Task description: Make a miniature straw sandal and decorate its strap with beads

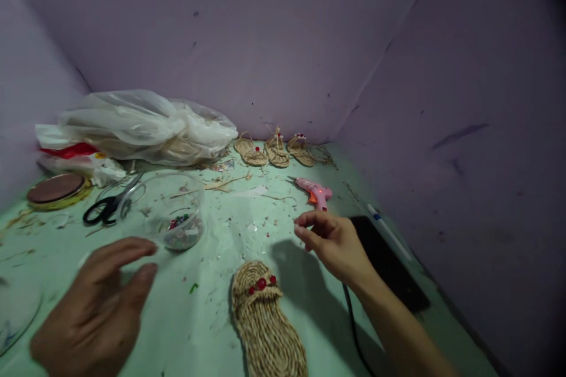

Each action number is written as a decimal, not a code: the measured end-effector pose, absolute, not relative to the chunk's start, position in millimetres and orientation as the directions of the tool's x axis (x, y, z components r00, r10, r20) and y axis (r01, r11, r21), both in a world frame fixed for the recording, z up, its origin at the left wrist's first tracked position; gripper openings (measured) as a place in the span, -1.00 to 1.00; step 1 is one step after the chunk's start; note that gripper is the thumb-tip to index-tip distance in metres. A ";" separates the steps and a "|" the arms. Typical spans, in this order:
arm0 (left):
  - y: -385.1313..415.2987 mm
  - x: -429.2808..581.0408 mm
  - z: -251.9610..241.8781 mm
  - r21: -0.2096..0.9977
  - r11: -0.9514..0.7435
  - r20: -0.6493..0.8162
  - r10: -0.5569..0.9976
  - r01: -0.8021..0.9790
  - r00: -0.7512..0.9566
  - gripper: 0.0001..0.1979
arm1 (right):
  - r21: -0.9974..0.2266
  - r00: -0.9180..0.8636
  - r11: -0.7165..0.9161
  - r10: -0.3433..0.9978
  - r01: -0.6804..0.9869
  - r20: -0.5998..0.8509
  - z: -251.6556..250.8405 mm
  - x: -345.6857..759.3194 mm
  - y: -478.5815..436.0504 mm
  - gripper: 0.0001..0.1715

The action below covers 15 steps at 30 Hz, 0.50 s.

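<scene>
A woven straw sandal [267, 324] lies sole down between my hands, with three red beads on its strap. My left hand [99, 306] hovers at the left, thumb and forefinger apart and nothing between them. Just beyond it stands a clear plastic tub [181, 235] with small coloured beads inside. My right hand [329, 241] is raised over the table, thumb and forefinger tips nearly together; anything between them is too small to make out. A pink glue gun [315, 189] with a lit orange light lies just past that hand.
Several small straw sandals [277, 153] line the back wall. Plastic bags [150, 129] fill the back left, near black-handled scissors [104, 209] and a round tin [57, 189]. At the right lie a black flat object [389, 265], a white stick [389, 231] and a black cable [352, 321].
</scene>
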<state>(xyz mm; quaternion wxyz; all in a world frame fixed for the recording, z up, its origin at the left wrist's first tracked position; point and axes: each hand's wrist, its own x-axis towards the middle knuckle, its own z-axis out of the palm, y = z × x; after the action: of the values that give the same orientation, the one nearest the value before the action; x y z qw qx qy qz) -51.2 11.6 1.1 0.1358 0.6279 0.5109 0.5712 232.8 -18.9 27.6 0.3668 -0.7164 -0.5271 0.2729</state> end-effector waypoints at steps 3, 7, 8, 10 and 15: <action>-4.2 -26.6 20.7 0.709 -0.528 0.611 0.791 0.467 -0.034 -0.87 | -0.983 0.247 -0.172 0.957 0.058 -0.153 25.9 212.4 -31.0 -0.77; -8.9 11.3 45.2 0.876 -0.294 0.255 0.955 0.381 0.151 -0.95 | -0.956 0.143 -0.197 0.962 -0.218 -0.231 23.7 197.8 -37.9 -0.69; -8.8 20.2 48.9 0.915 -0.219 0.161 0.969 0.339 0.189 -0.94 | -0.951 0.135 -0.192 0.964 -0.244 -0.230 23.9 196.8 -39.3 -0.68; -9.2 35.7 53.0 0.962 -0.084 0.016 0.967 0.259 0.255 -0.91 | -0.945 0.136 -0.172 0.967 -0.278 -0.216 25.5 196.2 -42.8 -0.67; -15.2 54.2 55.3 0.984 0.114 -0.156 0.925 0.140 0.346 -0.86 | -0.949 0.114 -0.108 0.982 -0.298 -0.148 31.6 193.0 -51.7 -0.66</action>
<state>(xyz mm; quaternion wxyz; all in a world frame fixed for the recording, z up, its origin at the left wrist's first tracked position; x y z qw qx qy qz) 54.2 -15.2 55.3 0.5851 0.5750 0.4632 0.3354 193.0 -51.7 31.6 0.5670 -0.4854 -0.3527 0.5644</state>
